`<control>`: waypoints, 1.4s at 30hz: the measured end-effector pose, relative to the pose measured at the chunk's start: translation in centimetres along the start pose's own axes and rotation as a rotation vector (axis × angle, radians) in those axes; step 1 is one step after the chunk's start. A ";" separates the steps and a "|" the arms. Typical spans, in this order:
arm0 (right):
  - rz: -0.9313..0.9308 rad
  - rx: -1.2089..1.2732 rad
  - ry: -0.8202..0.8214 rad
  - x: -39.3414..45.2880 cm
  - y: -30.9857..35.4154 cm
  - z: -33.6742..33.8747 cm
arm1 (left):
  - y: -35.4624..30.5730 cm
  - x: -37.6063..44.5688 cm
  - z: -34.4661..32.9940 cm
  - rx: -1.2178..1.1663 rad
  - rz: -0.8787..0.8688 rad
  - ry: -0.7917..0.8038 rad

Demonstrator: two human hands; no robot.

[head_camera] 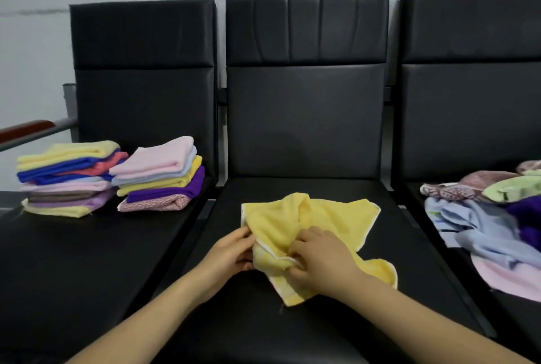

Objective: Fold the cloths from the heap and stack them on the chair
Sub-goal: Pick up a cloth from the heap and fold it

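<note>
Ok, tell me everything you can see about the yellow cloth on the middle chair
The yellow cloth looks like soft terry towelling, pale yellow with a thin white hem along its edges. It is not yet folded: it lies crumpled and partly spread on the black seat of the middle chair, corners pointing outward. The left hand pinches a bunched edge on its left side, and the right hand grips the gathered fabric near its middle.
</note>
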State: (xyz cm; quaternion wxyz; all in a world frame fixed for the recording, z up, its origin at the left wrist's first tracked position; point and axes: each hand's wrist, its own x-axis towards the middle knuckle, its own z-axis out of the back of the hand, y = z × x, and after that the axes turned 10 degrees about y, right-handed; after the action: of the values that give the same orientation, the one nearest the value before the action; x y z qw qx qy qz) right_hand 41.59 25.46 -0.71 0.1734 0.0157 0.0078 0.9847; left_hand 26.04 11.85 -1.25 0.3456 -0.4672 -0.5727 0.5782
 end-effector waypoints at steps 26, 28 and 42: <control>-0.104 1.375 0.094 -3.1 -4.8 3.9 | -1.1 -0.6 -3.1 -0.307 0.001 -0.051; -0.121 1.383 0.069 -2.9 -4.7 3.7 | -0.7 -0.7 -3.0 -0.236 0.002 -0.013; -0.611 1.863 -0.598 -4.1 -14.0 6.2 | -4.8 -2.2 4.0 -0.350 -0.113 -0.367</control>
State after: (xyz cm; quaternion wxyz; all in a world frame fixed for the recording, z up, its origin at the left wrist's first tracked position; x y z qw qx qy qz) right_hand 50.44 37.24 5.09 0.3307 0.3864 0.7296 0.4572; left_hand 22.42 8.92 3.41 0.1816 -0.3745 -0.7424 0.5249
